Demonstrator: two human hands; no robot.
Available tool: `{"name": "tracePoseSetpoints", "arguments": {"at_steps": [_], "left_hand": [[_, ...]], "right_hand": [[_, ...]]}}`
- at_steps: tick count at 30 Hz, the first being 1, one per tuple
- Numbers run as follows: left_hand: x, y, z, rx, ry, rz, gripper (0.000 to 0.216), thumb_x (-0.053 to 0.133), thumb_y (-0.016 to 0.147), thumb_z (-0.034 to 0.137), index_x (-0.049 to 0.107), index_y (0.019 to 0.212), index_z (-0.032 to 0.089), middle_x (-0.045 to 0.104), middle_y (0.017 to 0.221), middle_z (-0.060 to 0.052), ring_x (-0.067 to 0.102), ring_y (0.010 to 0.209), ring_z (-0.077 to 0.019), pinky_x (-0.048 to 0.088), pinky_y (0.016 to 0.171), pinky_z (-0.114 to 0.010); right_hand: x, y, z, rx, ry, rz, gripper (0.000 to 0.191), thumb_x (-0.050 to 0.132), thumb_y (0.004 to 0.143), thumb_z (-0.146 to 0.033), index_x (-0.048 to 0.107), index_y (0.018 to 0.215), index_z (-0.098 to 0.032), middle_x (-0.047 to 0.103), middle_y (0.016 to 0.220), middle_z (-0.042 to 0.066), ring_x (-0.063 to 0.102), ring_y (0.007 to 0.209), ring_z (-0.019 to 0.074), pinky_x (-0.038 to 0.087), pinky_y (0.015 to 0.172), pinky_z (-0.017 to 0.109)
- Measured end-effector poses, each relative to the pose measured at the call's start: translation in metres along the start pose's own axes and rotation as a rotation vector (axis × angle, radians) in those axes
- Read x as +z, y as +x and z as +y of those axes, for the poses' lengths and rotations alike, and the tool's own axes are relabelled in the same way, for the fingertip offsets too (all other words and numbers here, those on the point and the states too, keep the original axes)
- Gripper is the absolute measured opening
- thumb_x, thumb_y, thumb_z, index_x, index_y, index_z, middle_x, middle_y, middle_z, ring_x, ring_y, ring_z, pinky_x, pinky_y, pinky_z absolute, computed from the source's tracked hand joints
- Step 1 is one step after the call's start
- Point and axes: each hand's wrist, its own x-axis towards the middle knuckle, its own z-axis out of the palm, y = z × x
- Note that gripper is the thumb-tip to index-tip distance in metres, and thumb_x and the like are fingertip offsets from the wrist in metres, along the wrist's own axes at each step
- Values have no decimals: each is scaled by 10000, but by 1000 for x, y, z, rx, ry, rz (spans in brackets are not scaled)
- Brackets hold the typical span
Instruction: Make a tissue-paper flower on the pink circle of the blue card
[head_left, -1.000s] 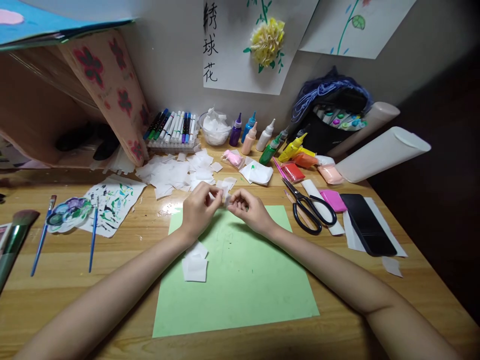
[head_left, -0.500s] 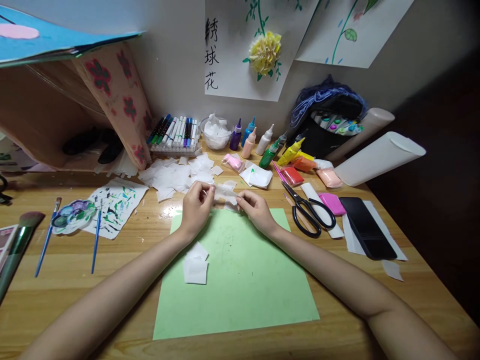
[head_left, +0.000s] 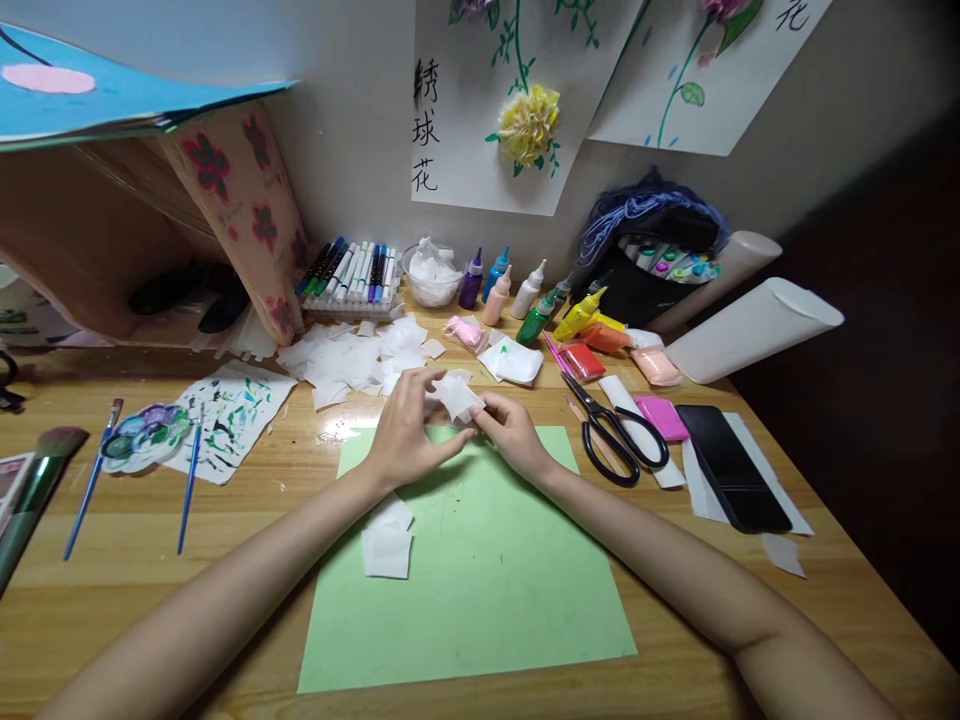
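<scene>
Both my hands meet over the far edge of a light green paper sheet [head_left: 480,580] on the wooden desk. A small white tissue-paper piece [head_left: 454,394] is pinched between them. My right hand [head_left: 511,432] grips its lower right side with curled fingers. My left hand [head_left: 409,432] touches its left side, fingers partly stretched toward it. A few white tissue squares [head_left: 388,541] lie stacked on the green sheet's left edge, under my left forearm.
A heap of white tissue pieces [head_left: 352,355] lies behind my hands. Black scissors [head_left: 615,435], a pink block and a black phone [head_left: 731,467] sit to the right. Paint bottles [head_left: 536,310], markers [head_left: 349,272], a paint palette [head_left: 142,432] and brushes [head_left: 88,490] line the back and left.
The tissue piece, earlier stretched between both pinching hands, is now gathered up as one flat piece. My left fingers have loosened and extended. The camera view has tilted slightly upward.
</scene>
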Motion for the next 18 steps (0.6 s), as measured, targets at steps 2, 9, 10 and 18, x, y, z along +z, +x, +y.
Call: {"name": "tracePoseSetpoints", "arguments": {"at_steps": [2,9,10,18], "left_hand": [[2,-2,2,44,86,-9,544,667,716,337,464,1203,204,495,1127,-112,511,1026,-233,447,843,-369],[1,-1,-8,-79,-10,43,120,506,859,295,587,860,206,584,875,-34,572,717,-139,450,661,-279],[1,-1,-8,-100,-33,56,129,499,864,300,575,837,200,584,851,-31,570,691,-136,447,644,-276],[2,-2,-5,-63,-16,3,52,571,793,213,587,839,193,600,814,-16,534,682,-125,413,604,-240]], "right_hand": [[0,0,0,-8,21,-14,294,508,830,-415,508,666,-172,449,598,-25,414,559,108,321,529,236],[0,-1,-2,5,-41,-48,280,484,844,-386,495,660,-176,444,595,-23,419,563,111,320,536,240],[0,-2,-2,1,-57,-54,287,482,845,-386,486,649,-176,438,593,-24,416,563,110,317,537,240],[0,-3,-7,-16,-121,-103,260,478,843,-334,470,642,-171,423,586,-32,391,556,102,284,531,238]]}}
